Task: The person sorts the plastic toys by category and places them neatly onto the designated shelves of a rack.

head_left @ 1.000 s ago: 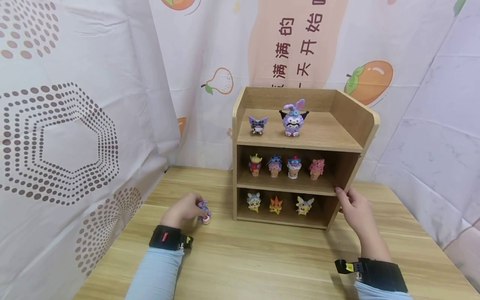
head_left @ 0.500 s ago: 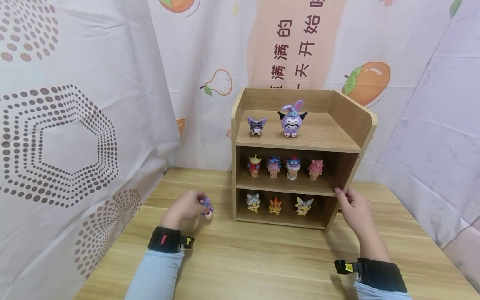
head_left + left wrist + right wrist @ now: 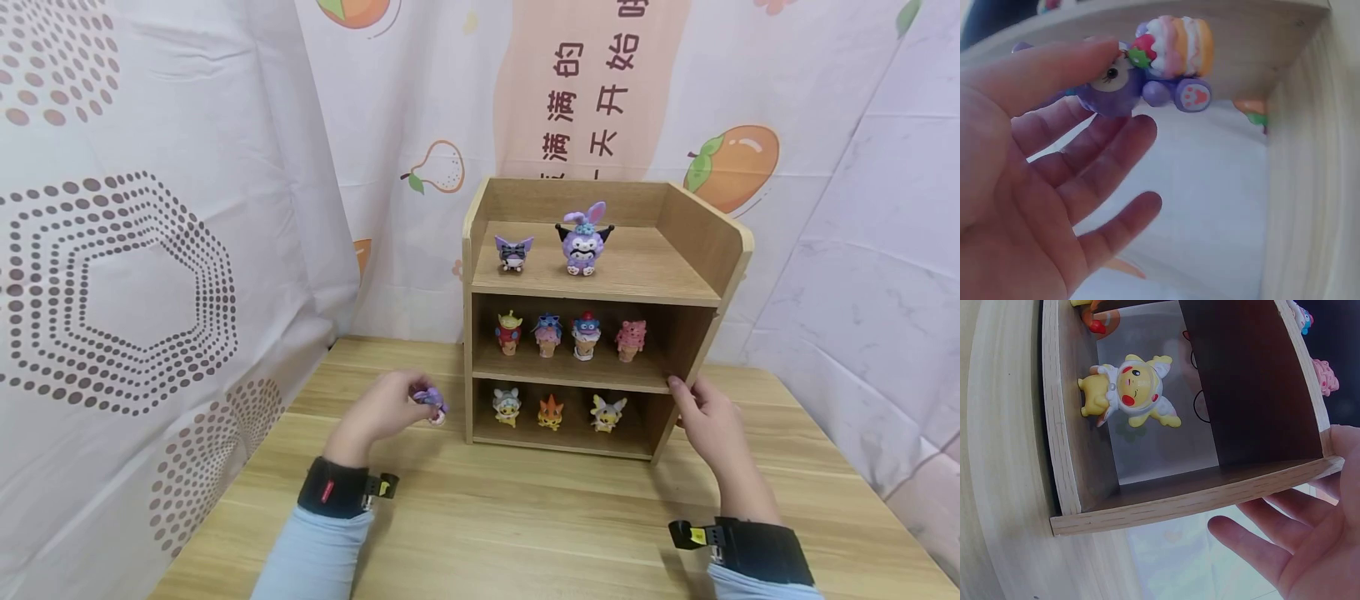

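Note:
My left hand (image 3: 385, 407) pinches a purple figurine (image 3: 1113, 87) between thumb and fingers, left of the wooden shelf (image 3: 592, 293). The figurine has a round face, a paw-marked foot and a layered cake with a strawberry at its front; the thumb covers part of its head. In the head view it appears lifted off the table. My right hand (image 3: 708, 421) grips the right side panel of the shelf, thumb on the front edge by the middle board. In the right wrist view some of its fingers reach behind the panel.
On the top board sit a small purple figurine (image 3: 513, 252) and a larger purple one with rabbit ears (image 3: 582, 246). Several ice-cream-cone figurines, one of them pink (image 3: 631, 340), line the middle level. Yellow and orange figurines, including a white-hooded one (image 3: 1135, 390), stand on the bottom level.
My left hand has raised the purple figurine from the table and carried it right, toward the shelf. The right hand keeps its hold on the side panel.

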Available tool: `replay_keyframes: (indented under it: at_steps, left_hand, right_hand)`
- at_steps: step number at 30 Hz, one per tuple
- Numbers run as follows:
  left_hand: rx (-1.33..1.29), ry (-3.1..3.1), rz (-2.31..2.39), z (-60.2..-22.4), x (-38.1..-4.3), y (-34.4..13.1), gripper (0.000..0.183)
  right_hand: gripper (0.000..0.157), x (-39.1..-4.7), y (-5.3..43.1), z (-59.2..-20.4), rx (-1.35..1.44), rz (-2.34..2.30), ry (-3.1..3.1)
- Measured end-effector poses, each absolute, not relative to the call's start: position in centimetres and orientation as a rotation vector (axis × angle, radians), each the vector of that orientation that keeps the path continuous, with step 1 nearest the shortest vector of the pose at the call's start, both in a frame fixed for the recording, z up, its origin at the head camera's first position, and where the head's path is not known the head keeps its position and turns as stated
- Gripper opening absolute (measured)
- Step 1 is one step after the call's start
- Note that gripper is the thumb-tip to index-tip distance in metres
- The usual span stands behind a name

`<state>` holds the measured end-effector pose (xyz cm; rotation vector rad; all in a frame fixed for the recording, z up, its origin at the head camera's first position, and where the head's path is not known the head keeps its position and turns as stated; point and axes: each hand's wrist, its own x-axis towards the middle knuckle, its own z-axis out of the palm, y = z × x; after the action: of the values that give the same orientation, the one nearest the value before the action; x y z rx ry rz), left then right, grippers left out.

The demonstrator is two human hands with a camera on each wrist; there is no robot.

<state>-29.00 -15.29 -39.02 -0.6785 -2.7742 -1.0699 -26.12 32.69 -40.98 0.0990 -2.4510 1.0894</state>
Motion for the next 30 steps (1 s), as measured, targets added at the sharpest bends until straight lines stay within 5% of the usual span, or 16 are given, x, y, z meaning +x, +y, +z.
replay_keyframes:
  at_steps: [30]
  left_hand:
    - [-1.067,-2.031,-1.176,-35.0,-26.5,-3.4,0.026]
  right_hand:
    - [0.054,-26.0,32.7,-40.9,0.096,1.099,-2.462]
